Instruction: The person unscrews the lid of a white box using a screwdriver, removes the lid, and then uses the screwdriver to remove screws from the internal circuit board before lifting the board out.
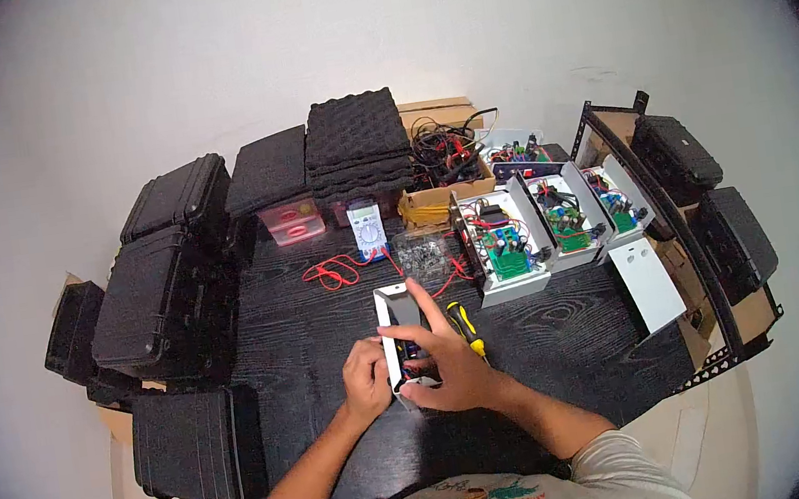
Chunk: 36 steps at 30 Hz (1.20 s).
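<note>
At the centre of the frame, low over the dark wood-grain table (584, 346), a small white rectangular plastic box (397, 307) with wiring inside is gripped by both hands. The left hand (366, 380) is curled tight on its left edge. The right hand (451, 369) clamps its lower part, fingers spread across the top. A yellow-and-black screwdriver (468, 329) lies just right of them. A white digital multimeter (368, 228) stands further up.

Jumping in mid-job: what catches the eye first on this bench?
The left hand and right hand grip a white box at the near middle of the table. Behind it to the right, three open boxes show green circuit boards. Black cases crowd the left edge.
</note>
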### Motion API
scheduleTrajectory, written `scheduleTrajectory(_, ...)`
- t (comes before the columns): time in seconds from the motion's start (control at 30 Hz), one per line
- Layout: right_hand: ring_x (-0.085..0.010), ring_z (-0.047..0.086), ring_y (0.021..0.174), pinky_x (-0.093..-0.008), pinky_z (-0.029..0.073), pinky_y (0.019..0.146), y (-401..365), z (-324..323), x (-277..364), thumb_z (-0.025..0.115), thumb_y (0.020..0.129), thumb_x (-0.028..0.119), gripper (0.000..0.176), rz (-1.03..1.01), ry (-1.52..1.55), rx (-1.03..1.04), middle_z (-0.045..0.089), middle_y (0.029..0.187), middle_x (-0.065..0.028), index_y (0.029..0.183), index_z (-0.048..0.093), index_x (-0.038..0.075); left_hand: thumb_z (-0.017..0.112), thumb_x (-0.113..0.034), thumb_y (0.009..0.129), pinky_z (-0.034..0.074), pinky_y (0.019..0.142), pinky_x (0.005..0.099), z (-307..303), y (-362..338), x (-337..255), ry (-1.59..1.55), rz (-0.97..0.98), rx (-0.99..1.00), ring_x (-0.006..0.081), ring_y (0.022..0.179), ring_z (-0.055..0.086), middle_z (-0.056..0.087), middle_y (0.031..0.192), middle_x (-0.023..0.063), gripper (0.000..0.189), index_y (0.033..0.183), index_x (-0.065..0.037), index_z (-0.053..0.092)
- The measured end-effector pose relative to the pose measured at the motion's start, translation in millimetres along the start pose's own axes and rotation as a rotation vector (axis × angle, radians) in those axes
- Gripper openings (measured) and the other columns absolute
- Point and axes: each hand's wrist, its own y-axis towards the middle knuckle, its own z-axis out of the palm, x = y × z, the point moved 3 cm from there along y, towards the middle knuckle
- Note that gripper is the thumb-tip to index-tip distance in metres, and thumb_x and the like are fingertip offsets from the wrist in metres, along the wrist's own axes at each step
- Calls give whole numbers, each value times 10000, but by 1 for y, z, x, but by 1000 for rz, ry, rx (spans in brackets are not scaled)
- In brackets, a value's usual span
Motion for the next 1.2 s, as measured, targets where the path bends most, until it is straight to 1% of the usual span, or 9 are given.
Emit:
scheduleTrajectory(0.1,-408,371,1484,-367,609,909,0,0,-2,771,823,185,704,9,-20,6,10,1689,-285,1481,528,127,647,-159,923,535,785,460,0,9,-13,27,251,44,369,881,680,696,1013,199,162,991,-15,625)
scheduleTrajectory(0.2,-406,373,1484,-365,612,899,0,0,-1,773,826,200,702,3,-8,0,15,1690,-281,1481,532,128,666,-179,912,534,806,473,-4,11,-11,103,310,156,373,891,682,697,1015,196,185,988,-15,627)
scheduleTrajectory(0.3,-400,374,1484,-363,614,889,0,0,0,772,830,217,693,-4,7,-11,17,1691,-279,1476,539,126,679,-190,903,527,802,474,-3,7,-5,91,319,159,363,886,686,700,1012,182,190,969,-20,626)
scheduleTrajectory(0.4,-390,380,1481,-360,615,884,0,1,-1,773,832,224,688,4,12,-11,14,1692,-279,1472,544,126,685,-167,897,523,786,459,-3,2,-1,83,170,93,350,870,686,703,997,160,162,965,-37,617)
scheduleTrajectory(0.6,-375,403,1467,-356,614,883,-1,1,-5,779,828,207,713,-5,-25,-3,6,1693,-277,1489,523,134,702,-113,886,521,754,432,2,-2,4,8,203,18,324,842,685,707,973,137,154,992,-59,604)
scheduleTrajectory(0.9,-401,394,1472,-370,619,902,1,1,-1,782,807,153,729,-10,18,-3,-4,1684,-289,1486,519,122,728,-83,840,542,772,434,1,8,-2,26,231,1,334,811,692,700,866,120,113,842,-28,629)
scheduleTrajectory(1.0,-422,393,1468,-388,624,909,0,2,-1,777,811,171,728,4,2,4,-1,1679,-296,1488,514,119,594,-54,931,556,846,485,2,14,-11,35,254,-37,296,646,603,561,692,107,223,716,-15,551)
scheduleTrajectory(1.1,-448,397,1460,-405,626,917,0,1,-1,771,816,195,727,-2,13,4,4,1672,-308,1490,511,116,602,-72,940,556,855,482,4,17,-11,34,300,-61,290,656,608,553,678,103,259,693,-23,542)
scheduleTrajectory(1.2,-468,400,1452,-421,625,926,0,1,0,766,820,210,723,-9,13,4,3,1668,-317,1489,510,115,604,-84,944,555,868,482,3,11,-6,7,145,-64,292,680,622,589,714,107,235,720,-32,555)
